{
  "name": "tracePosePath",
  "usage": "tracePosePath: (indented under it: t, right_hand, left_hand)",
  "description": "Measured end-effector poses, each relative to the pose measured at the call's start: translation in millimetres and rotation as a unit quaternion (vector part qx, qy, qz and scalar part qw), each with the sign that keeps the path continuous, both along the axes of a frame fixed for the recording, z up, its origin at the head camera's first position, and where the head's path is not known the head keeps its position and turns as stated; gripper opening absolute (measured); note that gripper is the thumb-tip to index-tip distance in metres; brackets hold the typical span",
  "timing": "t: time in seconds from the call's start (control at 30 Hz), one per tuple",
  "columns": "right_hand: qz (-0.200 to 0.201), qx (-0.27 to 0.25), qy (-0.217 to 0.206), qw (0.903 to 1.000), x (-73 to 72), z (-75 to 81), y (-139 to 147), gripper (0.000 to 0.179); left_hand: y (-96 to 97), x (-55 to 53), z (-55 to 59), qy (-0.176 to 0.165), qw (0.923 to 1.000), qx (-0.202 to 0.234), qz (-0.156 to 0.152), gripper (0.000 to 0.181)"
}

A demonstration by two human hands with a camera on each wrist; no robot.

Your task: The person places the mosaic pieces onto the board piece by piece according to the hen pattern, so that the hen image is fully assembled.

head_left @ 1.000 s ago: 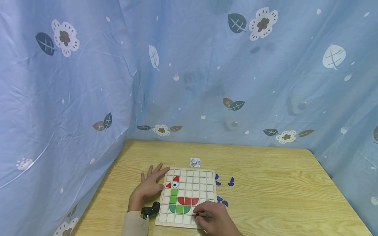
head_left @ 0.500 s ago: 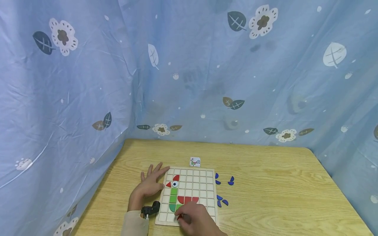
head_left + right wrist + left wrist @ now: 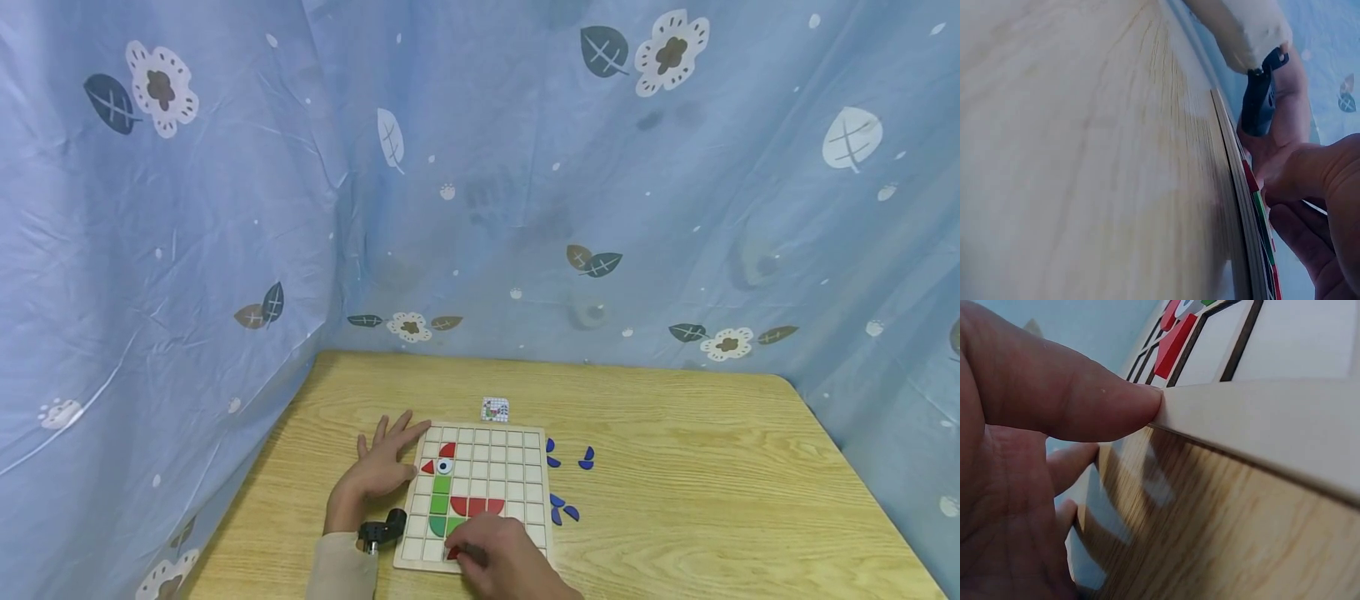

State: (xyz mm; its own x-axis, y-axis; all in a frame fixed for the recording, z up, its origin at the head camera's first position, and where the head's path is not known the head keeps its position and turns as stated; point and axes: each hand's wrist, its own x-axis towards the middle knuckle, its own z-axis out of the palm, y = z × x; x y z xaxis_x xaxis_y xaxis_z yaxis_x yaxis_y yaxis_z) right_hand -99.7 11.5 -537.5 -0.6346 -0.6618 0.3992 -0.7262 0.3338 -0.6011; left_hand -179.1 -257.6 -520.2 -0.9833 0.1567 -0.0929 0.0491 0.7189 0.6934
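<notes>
On the table lies a wooden grid board point(image 3: 536, 467) bearing a bird-like figure of red and green tiles and an eye tile point(image 3: 444, 467). At the board's left edge my left hand point(image 3: 377, 471) rests with fingers spread; its thumb touches the rim, as the left wrist view shows. My right hand point(image 3: 504, 554) is over the bottom row, pinching a small red tile point(image 3: 453, 552) whose exact shape is partly hidden by the fingers. In the right wrist view a red tile point(image 3: 1250, 176) shows by the fingertips. The right hand covers part of the green tiles.
Several blue half-round-looking tiles point(image 3: 557, 502) lie right of the board, with a few more blue tiles point(image 3: 587, 459) farther off. A small pattern card point(image 3: 495, 409) lies behind the board. A blue patterned curtain point(image 3: 525, 167) surrounds the wooden table point(image 3: 712, 483).
My right hand has moved left along the bottom row with the red tile, uncovering a blue tile at the right. Over the last half second it stays nearly in place. The left hand stays put.
</notes>
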Motion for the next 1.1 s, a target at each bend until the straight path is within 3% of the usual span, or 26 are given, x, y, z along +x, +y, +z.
tracePosePath:
  t: [0.3,1.1]
  right_hand:
    - [0.01,0.017,0.03,0.9994,-3.9,0.6,-6.1,0.025]
    - [0.03,0.043,0.025,0.9983,-5.5,5.0,-10.8,0.023]
  left_hand:
    - [-0.1,0.2,1.3,-0.003,1.0,0.006,-0.002,0.081]
    - [-0.5,0.8,0.3,-0.003,0.9997,0.022,-0.004,0.08]
